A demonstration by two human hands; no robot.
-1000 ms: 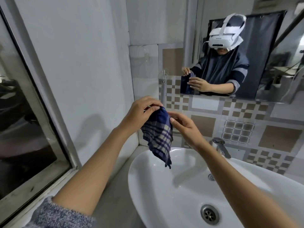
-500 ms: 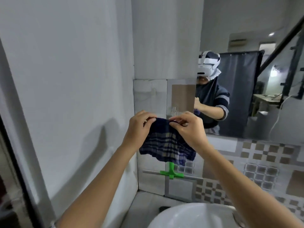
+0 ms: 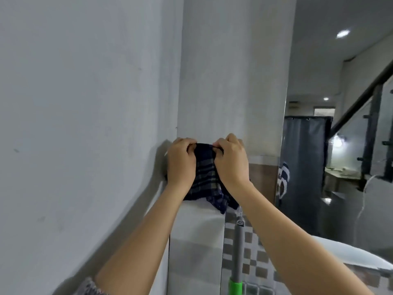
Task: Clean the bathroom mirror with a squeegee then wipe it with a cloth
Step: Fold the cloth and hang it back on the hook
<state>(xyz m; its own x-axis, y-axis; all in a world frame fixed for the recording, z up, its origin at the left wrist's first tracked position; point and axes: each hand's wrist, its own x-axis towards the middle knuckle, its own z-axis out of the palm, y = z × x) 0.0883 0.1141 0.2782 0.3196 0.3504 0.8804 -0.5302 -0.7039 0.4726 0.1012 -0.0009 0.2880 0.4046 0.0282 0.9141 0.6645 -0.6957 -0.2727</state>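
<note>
A dark blue plaid cloth [image 3: 205, 177] hangs against the wall near the corner, bunched at its top edge. My left hand [image 3: 181, 162] grips the cloth's top left and my right hand [image 3: 230, 162] grips its top right, knuckles almost touching. The squeegee [image 3: 237, 252], with a grey handle and a green lower part, hangs upright on the tiled wall just below the cloth. The mirror [image 3: 340, 145] fills the right side, apart from both hands, and reflects a dark curtain and stairs.
A plain grey wall [image 3: 85, 124] takes up the left half and meets a second wall [image 3: 229, 71] at the corner. Patterned tiles [image 3: 251, 258] run below. The white sink rim [image 3: 350, 252] shows at lower right.
My view has tilted upward and the sink has dropped out of the centre. Both hands have lifted the cloth higher up the wall and drawn closer together on its top edge.
</note>
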